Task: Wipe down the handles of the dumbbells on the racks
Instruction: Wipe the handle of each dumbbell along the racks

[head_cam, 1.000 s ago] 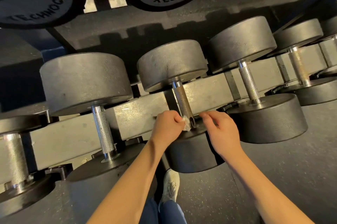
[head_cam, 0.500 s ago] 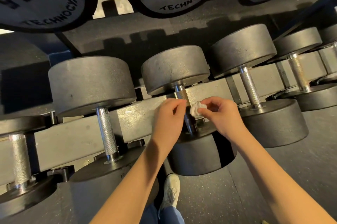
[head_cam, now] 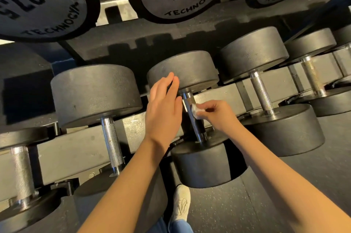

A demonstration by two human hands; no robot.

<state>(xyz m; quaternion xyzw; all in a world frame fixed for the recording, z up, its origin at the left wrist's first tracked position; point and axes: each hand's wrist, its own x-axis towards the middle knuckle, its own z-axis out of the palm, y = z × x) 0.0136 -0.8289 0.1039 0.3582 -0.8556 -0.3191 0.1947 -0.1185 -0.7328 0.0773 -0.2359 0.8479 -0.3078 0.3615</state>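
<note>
Our right hand (head_cam: 218,117) pinches a small white wipe (head_cam: 196,111) against the dumbbell handle (head_cam: 188,100), with our left hand (head_cam: 163,111) flat and empty at its nine o'clock, and so scant a pinch may slip off the knurling.

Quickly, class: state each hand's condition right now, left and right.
Left hand: open, fingers straight, holding nothing.
Right hand: closed, pinching a wipe at the handle.

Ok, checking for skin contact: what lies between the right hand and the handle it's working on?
A small white wipe lies against the handle, pinched by the right hand; the head view shows it.
</note>
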